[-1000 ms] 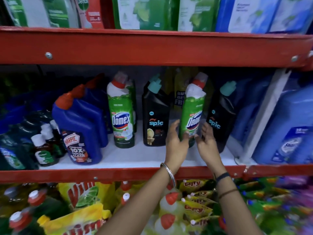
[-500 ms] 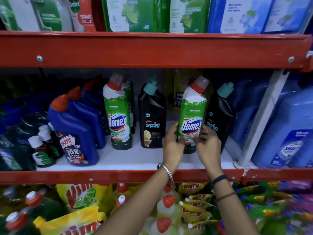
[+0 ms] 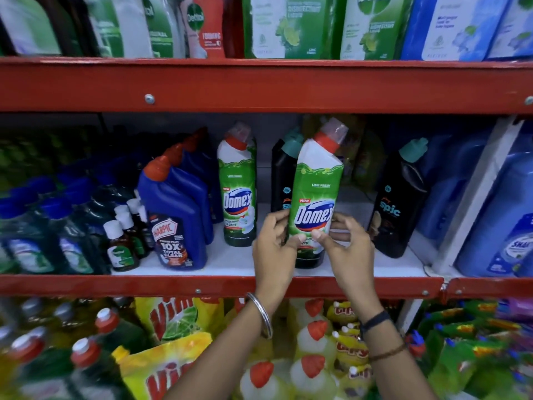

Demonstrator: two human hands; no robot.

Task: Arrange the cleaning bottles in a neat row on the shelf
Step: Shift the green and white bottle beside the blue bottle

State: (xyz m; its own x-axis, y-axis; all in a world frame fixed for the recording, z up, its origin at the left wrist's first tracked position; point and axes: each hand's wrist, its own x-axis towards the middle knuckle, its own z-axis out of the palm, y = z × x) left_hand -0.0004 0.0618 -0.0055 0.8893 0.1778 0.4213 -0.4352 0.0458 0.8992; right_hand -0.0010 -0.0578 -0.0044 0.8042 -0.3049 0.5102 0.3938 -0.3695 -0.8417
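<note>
A green and white Domex bottle [image 3: 315, 192] with a red cap stands near the front of the white middle shelf [image 3: 230, 262]. My left hand [image 3: 274, 241] grips its lower left side and my right hand [image 3: 346, 243] grips its lower right side. Behind it a black Spic bottle [image 3: 281, 174] is partly hidden. A second Domex bottle [image 3: 238, 189] stands to the left, with blue Harpic bottles [image 3: 176, 215] further left. Another black Spic bottle [image 3: 399, 203] stands to the right.
Small Dettol bottles [image 3: 121, 246] and dark green bottles fill the shelf's left end. Large blue jugs [image 3: 501, 215] sit beyond a white upright at right. A red shelf beam [image 3: 259, 85] runs overhead with Dettol packs above. Yellow Vim pouches [image 3: 173, 319] lie below.
Both hands have carried the Domex bottle leftward and forward, away from the right Spic bottle, so it now covers part of the middle Spic bottle. The camera has moved closer.
</note>
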